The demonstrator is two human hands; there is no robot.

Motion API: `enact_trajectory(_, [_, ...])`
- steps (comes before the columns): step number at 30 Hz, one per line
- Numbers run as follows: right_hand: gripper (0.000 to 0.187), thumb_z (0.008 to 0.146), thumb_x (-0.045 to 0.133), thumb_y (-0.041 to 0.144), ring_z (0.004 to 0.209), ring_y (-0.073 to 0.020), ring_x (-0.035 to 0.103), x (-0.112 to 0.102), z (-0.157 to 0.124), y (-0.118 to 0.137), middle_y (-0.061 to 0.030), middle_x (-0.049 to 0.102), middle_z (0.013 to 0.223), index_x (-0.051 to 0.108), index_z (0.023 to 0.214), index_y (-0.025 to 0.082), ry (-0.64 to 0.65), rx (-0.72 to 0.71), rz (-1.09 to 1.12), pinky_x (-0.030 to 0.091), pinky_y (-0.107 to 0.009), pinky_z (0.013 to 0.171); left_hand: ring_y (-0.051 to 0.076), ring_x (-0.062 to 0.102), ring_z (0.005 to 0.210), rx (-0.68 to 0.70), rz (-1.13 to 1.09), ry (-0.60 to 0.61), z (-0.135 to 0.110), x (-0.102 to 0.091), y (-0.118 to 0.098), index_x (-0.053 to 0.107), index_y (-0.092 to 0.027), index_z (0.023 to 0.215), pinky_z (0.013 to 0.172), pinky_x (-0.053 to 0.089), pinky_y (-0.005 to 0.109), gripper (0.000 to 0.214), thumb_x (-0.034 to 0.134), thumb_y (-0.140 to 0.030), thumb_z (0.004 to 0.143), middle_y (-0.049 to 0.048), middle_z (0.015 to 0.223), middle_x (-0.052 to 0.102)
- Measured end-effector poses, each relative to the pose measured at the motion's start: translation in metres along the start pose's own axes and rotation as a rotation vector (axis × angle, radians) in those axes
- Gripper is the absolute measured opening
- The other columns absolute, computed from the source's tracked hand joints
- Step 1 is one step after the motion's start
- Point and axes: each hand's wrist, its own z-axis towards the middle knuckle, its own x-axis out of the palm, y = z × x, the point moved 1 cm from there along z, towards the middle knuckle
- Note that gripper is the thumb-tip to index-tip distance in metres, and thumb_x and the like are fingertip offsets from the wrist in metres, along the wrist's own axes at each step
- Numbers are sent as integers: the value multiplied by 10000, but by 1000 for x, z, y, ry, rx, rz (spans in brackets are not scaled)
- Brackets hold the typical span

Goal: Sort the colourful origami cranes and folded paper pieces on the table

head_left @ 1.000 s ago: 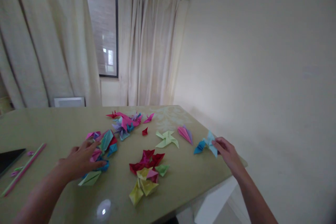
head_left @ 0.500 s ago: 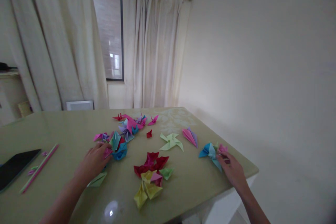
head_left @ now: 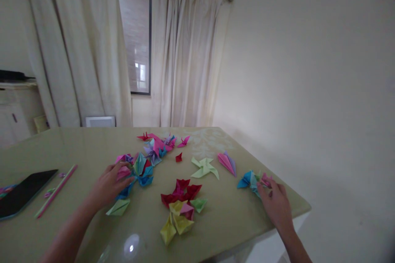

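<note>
My left hand [head_left: 106,187] rests over a heap of folded paper at the left, its fingers apart. Pink folded paper [head_left: 123,171] lies under its fingertips, and a teal and blue origami piece [head_left: 141,166] is just beyond them. Below the hand sits a pale green folded paper [head_left: 118,207]. At the table's right side my right hand [head_left: 277,203] has its fingers closed around a pink origami piece [head_left: 266,180]. Touching that is a blue origami piece [head_left: 247,180]. The right fingertips partly hide what they grip.
Between the hands lie red origami [head_left: 180,193], yellow origami [head_left: 177,220], a green pinwheel [head_left: 205,167] and a pink-purple paper plane [head_left: 226,162]. Several paper cranes [head_left: 159,144] are piled farther back. A dark tablet [head_left: 26,193] and a pink-green stick [head_left: 57,192] lie left. A wall stands right.
The view has turned slightly left, so things sit farther right. My left hand's fingers have spread and drawn back from the teal piece. My right hand stays at the pink piece.
</note>
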Motion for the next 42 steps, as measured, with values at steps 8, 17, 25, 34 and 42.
enact_trajectory(8, [360,1043,478,499,1018,-270,642,46,19,148,-121,659,1109,695,1136,228,306,-469,229,508,-398,946,317,706,1008,-35,-97,313,-50,-34,-4,747,-253,1107,891,574,396,509,663,-634,780,91,1139,765])
enact_trajectory(17, [293,912,698,185,1141,-261,620,206,36,276,-143,635,1302,689,1204,162,862,-773,44,475,-344,971,279,714,1042,14,-82,356,-66,-4,-22,720,-268,1022,929,550,380,242,607,-360,830,60,1096,767])
enact_trajectory(25, [134,859,655,113,872,-199,659,188,34,267,-83,730,990,694,984,147,846,-723,68,478,-279,787,281,693,1098,139,-333,183,-63,0,-78,634,-273,1285,943,572,402,371,530,-458,980,95,1240,725])
enact_trajectory(34, [162,912,699,298,790,-178,699,93,23,247,-42,761,916,709,1026,183,936,-563,582,532,-272,714,271,696,1064,246,-101,398,-7,37,-140,701,-231,1105,949,517,383,244,524,-361,998,103,1121,741])
enact_trajectory(42, [260,942,700,421,803,-185,693,79,-14,231,-50,758,950,733,1082,206,926,-473,670,536,-288,723,291,683,1083,66,241,341,-6,50,-80,692,-210,956,981,494,389,130,611,-180,859,112,1117,703])
